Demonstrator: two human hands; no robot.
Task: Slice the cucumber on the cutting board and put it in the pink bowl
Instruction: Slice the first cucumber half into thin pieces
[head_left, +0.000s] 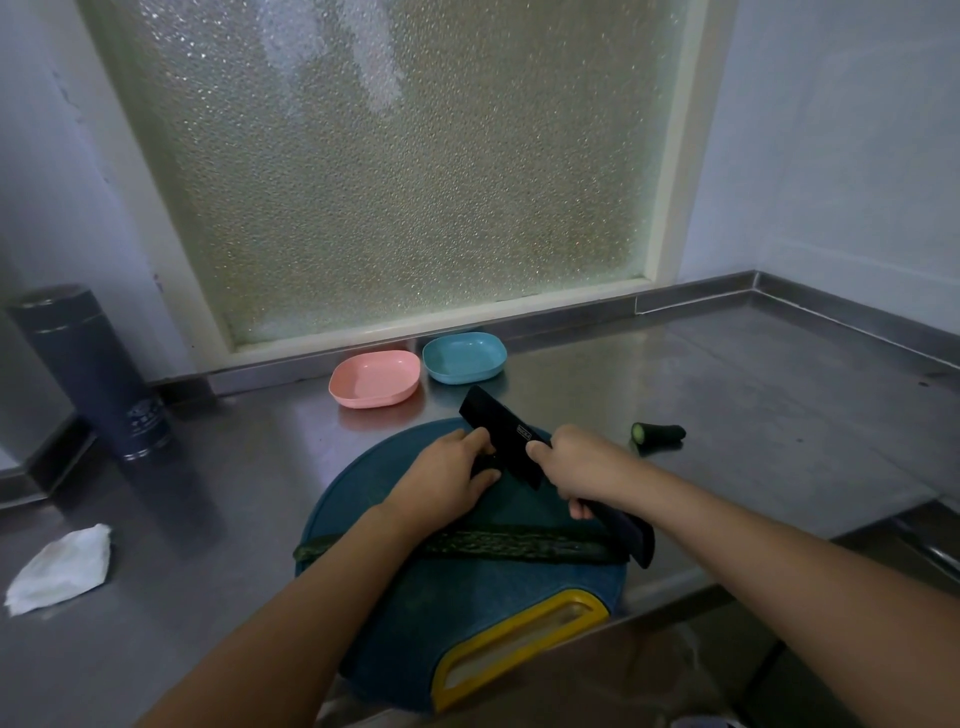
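A round blue cutting board (467, 613) with a yellow handle lies on the steel counter in front of me. A long dark cucumber (519, 545) lies across its middle, partly hidden by my left forearm. At the board's far side my left hand (447, 478) holds a short dark cucumber piece (485, 464) with curled fingers. My right hand (582, 467) grips the handle of a black knife (498, 431), whose blade rests against that piece beside my left fingers. The empty pink bowl (374, 379) stands just beyond the board.
A blue bowl (464, 357) stands right of the pink one, by the frosted window. A cut cucumber end (658, 433) lies on the counter right of the board. A dark bottle (88, 374) stands far left, with crumpled tissue (62, 569) in front of it. The counter edge is near right.
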